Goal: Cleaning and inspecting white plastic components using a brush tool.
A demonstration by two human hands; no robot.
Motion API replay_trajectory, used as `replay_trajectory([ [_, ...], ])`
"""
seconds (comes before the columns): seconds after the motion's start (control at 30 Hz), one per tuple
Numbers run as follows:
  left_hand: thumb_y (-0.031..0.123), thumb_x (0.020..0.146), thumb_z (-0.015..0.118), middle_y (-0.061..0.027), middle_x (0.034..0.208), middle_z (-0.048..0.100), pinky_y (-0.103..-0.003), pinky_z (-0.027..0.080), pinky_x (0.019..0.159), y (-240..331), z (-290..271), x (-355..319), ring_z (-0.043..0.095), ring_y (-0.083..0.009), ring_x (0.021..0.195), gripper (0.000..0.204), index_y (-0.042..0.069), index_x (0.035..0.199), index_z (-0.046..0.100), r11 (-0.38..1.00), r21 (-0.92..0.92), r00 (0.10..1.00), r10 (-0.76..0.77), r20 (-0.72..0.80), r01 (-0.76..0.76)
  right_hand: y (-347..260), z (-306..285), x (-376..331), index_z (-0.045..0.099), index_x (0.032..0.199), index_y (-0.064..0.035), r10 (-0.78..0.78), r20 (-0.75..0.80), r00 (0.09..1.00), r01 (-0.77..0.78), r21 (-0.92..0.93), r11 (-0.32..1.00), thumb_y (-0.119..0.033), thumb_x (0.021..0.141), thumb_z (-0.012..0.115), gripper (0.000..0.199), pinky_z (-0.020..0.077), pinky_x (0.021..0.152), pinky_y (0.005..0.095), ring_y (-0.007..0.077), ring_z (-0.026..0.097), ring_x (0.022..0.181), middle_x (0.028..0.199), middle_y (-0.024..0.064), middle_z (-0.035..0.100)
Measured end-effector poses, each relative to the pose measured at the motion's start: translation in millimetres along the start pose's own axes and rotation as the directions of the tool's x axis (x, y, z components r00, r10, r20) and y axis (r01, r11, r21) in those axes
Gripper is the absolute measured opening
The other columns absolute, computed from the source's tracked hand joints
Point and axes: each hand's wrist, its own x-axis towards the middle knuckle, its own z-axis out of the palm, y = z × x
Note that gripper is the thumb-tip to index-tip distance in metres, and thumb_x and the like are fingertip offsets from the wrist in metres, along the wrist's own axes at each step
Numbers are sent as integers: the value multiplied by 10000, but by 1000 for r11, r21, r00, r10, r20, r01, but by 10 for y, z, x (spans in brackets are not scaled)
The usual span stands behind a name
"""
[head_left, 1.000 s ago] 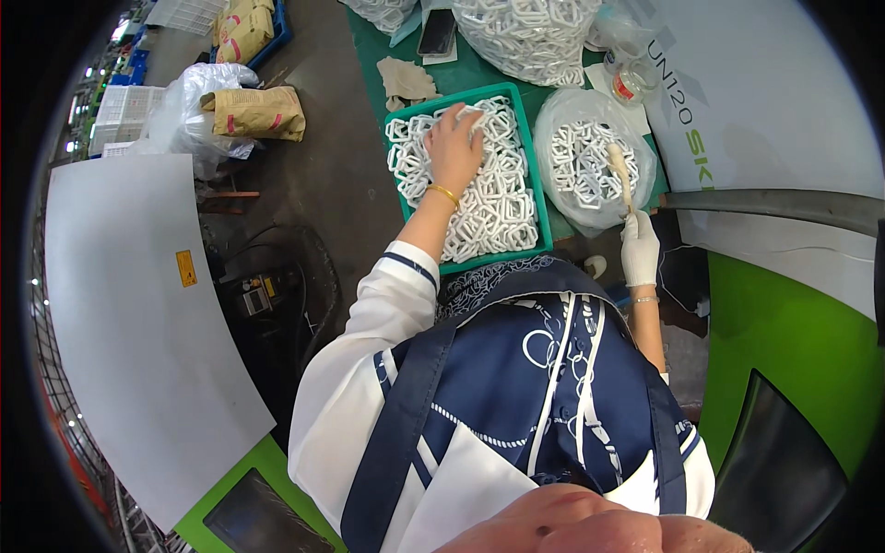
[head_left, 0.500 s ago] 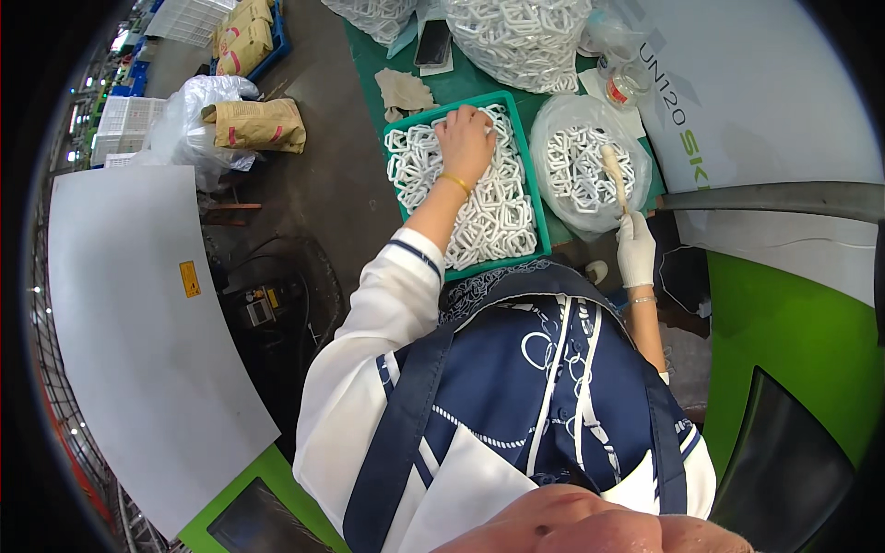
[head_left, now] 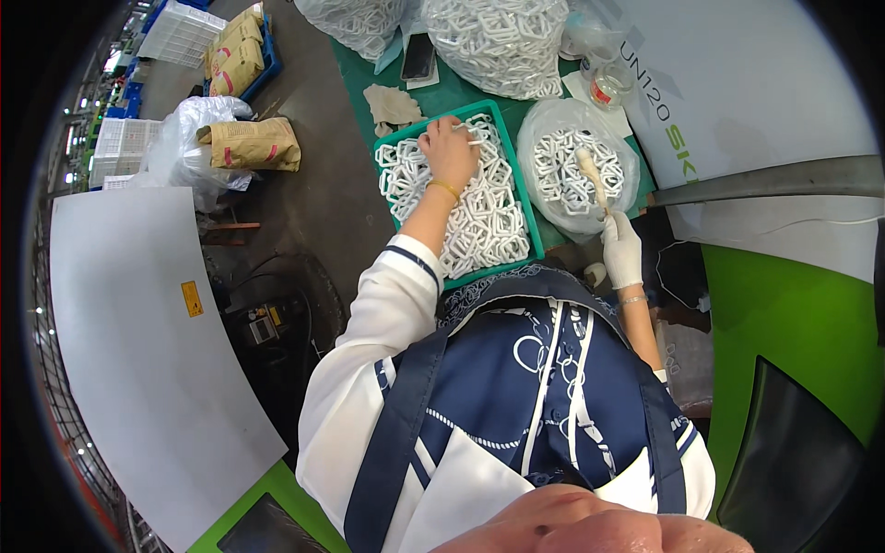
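Fingers of the bare left hand [head_left: 450, 155] have shifted slightly over white, angular, plastic-looking links [head_left: 489, 230] in the green rectangular tray [head_left: 516, 184]; whether they pinch one, I cannot tell. White-gloved right hand [head_left: 622, 251] grips a pale, wrapped-looking stick [head_left: 592, 175]. Links seem light, stiff, slick, best pinched along one side.

Tray [head_left: 522, 189] is sitting on the table [head_left: 352, 74], right in front of the person, links [head_left: 489, 230] lying in it. Left hand [head_left: 450, 152] is resting among them, toward the tray's far side. Near bag [head_left: 629, 172] is standing just right of the tray, also holding links. Right hand [head_left: 621, 249] is holding a stick [head_left: 593, 175] over that bag from its near side. Behind the tray: cloth [head_left: 392, 106] is lying left, phone [head_left: 418, 57] farther back, rear bag [head_left: 498, 41] right of phone. Jar [head_left: 610, 85] is standing behind the near bag.
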Motion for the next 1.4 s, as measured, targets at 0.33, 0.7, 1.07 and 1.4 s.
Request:
replay_trajectory([
  [0.33, 149, 733, 755, -9, 1190, 593, -478, 322, 961, -123, 13, 44, 523, -268, 1133, 198, 163, 929, 726, 999, -39, 992, -33, -124, 28, -607, 332, 189, 633, 1122, -35, -236, 147, 961, 234, 30, 972, -250, 1002, 525, 269, 501, 782, 428, 409, 653, 902, 930, 255, 660],
  [0.7, 211, 699, 772, -47, 1308, 511, -489, 328, 973, 18, 194, 121, 449, -272, 1213, 209, 176, 904, 743, 975, 172, 972, 101, 213, -139, -517, 339, 81, 627, 1099, -50, -252, 116, 961, 247, 61, 967, -254, 998, 517, 253, 500, 742, 474, 460, 635, 871, 893, 270, 651],
  [1.07, 185, 749, 773, -45, 1137, 626, -450, 415, 902, 210, -380, -112, 559, -252, 1095, 131, 140, 853, 705, 974, -208, 992, 107, 66, -91, -704, 392, 161, 600, 1221, -22, -219, 145, 965, 190, 193, 963, -297, 979, 585, 367, 513, 829, 389, 343, 682, 945, 1007, 220, 692],
  [1.4, 157, 952, 671, -45, 1002, 684, -234, 517, 750, 867, -918, -437, 642, -93, 843, 222, 4, 1112, 649, 51, -790, 784, 95, 613, 611, -974, 457, 361, 622, 1179, 26, -195, 204, 959, 59, 530, 846, -269, 1000, 583, 347, 453, 688, 258, 87, 532, 761, 863, 21, 622],
])
